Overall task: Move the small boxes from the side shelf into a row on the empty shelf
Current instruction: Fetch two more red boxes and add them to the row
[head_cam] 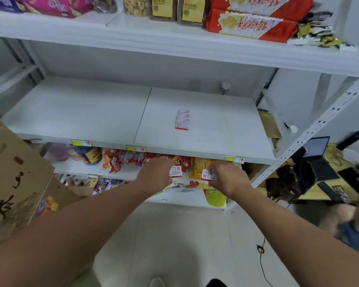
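Observation:
Several small white boxes with red bands (182, 119) lie in a short row running front to back on the right panel of the white middle shelf (81, 112). Below that shelf's front edge, my left hand (157, 172) holds one small white and red box (175, 171) in its fingers. My right hand (228, 176) grips another small box (208, 175) just to the right. Both hands hover in front of the lower shelf of snacks, a hand's width apart.
A cardboard carton (10, 175) stands at the left. Snack packets (133, 160) fill the lower shelves and red bags (255, 21) sit on the top shelf. A shelf upright (311, 133) slants at the right, with a cluttered desk (327, 179) and another person's arm (344, 218) beyond.

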The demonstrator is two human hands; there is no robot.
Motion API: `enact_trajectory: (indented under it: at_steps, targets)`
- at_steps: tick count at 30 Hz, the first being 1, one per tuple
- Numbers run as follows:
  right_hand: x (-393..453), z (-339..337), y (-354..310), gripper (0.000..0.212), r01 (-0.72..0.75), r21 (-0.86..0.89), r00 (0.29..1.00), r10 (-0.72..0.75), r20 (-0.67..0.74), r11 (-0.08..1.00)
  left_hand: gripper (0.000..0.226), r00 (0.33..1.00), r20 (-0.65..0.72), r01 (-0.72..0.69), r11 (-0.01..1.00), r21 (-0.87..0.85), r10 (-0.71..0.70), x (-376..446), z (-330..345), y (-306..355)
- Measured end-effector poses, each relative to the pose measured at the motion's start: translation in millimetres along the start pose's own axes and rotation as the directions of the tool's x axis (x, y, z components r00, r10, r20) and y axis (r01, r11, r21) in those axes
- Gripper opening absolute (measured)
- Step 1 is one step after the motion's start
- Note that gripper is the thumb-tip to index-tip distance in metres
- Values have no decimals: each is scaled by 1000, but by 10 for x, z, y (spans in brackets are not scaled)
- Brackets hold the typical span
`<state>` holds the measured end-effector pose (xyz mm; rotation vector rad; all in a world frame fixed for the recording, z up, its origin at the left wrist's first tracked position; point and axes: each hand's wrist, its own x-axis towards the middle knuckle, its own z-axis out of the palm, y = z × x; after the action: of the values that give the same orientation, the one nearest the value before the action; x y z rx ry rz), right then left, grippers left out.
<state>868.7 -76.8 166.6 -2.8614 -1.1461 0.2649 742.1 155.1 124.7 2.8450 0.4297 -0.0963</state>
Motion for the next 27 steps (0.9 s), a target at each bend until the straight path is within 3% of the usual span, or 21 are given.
enact_trajectory:
  at_steps: [5,16,22,27]
  targets:
    - [331,-22,-84,35,-1,-7,1000,1,22,1000,18,999,41,-7,999,-44,9,318,-50,-191]
    - [1327,77,180,28,74,67,995,-78,57,995,46,996,56,65,998,16,-66,1197,-80,-325]
    - [1874,246,367,34,119,87,988,-127,90,989,49,991,57,120,993,7,-121,1796,-32,-318]
    - [2191,399,448,32,134,99,985,-143,98,986,46,992,-20,122,992,-33,-123,2220,131,-300]
